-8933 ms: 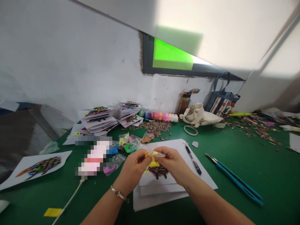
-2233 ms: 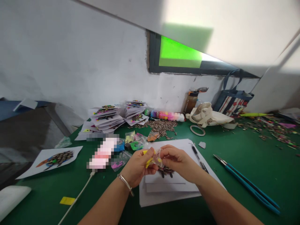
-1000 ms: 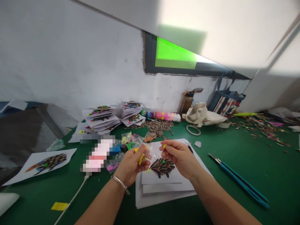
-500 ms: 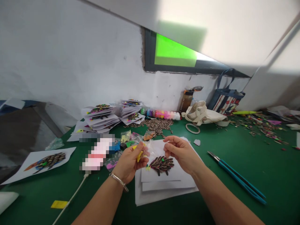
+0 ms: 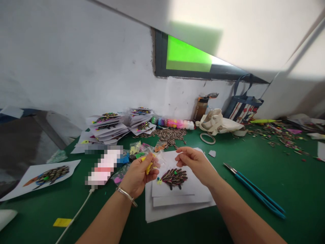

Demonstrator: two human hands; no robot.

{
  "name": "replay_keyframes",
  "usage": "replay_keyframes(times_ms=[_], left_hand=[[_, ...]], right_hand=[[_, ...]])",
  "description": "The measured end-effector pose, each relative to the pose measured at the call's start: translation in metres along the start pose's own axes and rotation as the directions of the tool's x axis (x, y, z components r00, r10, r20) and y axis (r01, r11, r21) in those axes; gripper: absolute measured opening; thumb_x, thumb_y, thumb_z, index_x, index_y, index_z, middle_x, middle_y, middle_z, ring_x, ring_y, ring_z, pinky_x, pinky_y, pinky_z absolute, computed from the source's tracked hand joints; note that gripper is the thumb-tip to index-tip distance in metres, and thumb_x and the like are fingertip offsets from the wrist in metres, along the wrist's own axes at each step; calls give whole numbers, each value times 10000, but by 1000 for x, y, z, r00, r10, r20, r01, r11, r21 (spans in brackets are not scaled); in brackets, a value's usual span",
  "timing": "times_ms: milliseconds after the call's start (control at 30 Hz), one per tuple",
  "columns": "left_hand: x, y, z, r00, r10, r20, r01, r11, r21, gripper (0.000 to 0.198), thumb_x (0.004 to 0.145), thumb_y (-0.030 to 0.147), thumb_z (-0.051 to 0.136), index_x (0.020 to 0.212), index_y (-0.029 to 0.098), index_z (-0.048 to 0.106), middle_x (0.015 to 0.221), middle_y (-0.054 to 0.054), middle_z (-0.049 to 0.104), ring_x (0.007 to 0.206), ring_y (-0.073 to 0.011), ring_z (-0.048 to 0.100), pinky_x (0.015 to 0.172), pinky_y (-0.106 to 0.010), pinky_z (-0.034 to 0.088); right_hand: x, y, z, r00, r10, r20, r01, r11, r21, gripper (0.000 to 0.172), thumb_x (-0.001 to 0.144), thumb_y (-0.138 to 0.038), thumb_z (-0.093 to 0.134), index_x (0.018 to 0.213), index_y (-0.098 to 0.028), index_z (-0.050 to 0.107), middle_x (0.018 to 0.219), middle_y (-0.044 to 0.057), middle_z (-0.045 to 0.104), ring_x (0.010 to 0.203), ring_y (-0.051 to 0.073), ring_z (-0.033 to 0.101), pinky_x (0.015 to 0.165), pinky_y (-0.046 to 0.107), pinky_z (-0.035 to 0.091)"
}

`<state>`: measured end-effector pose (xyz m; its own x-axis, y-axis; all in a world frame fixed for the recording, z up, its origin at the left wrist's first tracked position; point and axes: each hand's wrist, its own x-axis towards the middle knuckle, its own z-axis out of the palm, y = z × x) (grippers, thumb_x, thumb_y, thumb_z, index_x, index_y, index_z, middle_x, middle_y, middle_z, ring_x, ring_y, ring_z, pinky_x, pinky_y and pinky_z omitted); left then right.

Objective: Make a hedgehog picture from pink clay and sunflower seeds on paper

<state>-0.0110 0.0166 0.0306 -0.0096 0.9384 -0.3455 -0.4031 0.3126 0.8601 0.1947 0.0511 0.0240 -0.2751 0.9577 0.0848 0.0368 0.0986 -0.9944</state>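
My left hand (image 5: 139, 174) grips a small clear plastic bag (image 5: 148, 166) with yellow clay-like stuff in it. To its right my right hand (image 5: 194, 164) has its fingers curled together over the paper; whatever they hold, if anything, is too small to make out. Below both hands lies a stack of white paper sheets (image 5: 177, 201). The top sheet bears a hedgehog-like picture (image 5: 175, 178) made of striped sunflower seeds, with a yellow-green face and a green dot on its back.
Blue-handled tweezers (image 5: 254, 189) lie at right. A tape roll (image 5: 207, 138), loose seeds (image 5: 170, 136) and clay bags (image 5: 134, 148) sit behind the paper. Stacked seed pictures (image 5: 109, 130) stand at back left. A white cable (image 5: 76, 213) runs along the left, near another picture (image 5: 50, 176).
The whole view has shifted slightly. My right hand has risen a little off the seed picture, showing more of it; my left hand keeps its hold on the bag.
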Motion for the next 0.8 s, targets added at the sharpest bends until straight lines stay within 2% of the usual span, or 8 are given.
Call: replay_keyframes(times_ms=[100,200,333,400,533,633,733,800], left_hand=[[0,1,1,1000,0,-11,0,1000,8,183,845,315,603,803,138,592,640,5,597,485,-78,592,432,-169,528],[-2,3,2,1000,-2,-13,2,1000,1,182,841,314,608,796,139,589,633,7,594,482,-79,592,429,-167,526],[-3,4,3,1000,-8,-14,8,1000,4,182,839,315,612,794,140,589,638,4,599,479,-80,594,427,-167,525],[-2,4,3,1000,-7,-17,7,1000,9,184,839,315,611,793,139,593,634,4,598,479,-81,596,428,-168,526],[-2,4,3,1000,-9,-21,10,1000,4,186,836,315,617,794,135,599,634,2,603,485,-84,605,428,-166,526],[-1,3,3,1000,-15,-13,15,1000,4,184,830,320,625,800,140,600,635,5,611,485,-83,608,425,-163,526],[0,1,1,1000,-15,-5,15,1000,3,180,828,316,628,796,141,599,638,6,614,491,-83,609,429,-164,528],[2,0,0,1000,-8,-4,8,1000,6,175,831,310,625,794,141,599,652,4,620,493,-81,609,432,-164,529]], right_hand=[[-1,-5,0,999,43,-8,-44,983,-177,214,842,-356,531,765,-171,607,652,1,634,556,114,566,567,246,435],[-2,-6,-2,999,-11,-34,-3,924,-381,326,820,-386,556,570,-177,556,484,-35,508,468,99,460,479,234,339],[-2,1,-4,1000,-23,12,26,948,-317,139,785,-330,598,786,-199,642,670,-12,608,609,135,565,544,243,390],[-1,5,-3,999,-9,43,22,953,-301,166,808,-306,559,909,-211,650,764,10,650,697,159,613,583,253,418],[-2,3,-6,999,-7,44,26,899,-437,239,865,-320,453,773,-201,640,648,4,621,620,148,584,556,254,391],[-8,3,-15,998,-51,20,53,828,-558,254,837,-340,505,651,-198,603,600,-15,569,589,136,524,547,252,358],[-16,14,-23,1000,-21,-6,14,818,-575,153,807,-306,540,775,-211,655,689,-10,616,647,148,538,600,259,388],[-20,23,-26,1000,14,-14,-19,820,-571,184,813,-280,524,922,-225,661,749,-4,648,674,157,559,630,266,405]])
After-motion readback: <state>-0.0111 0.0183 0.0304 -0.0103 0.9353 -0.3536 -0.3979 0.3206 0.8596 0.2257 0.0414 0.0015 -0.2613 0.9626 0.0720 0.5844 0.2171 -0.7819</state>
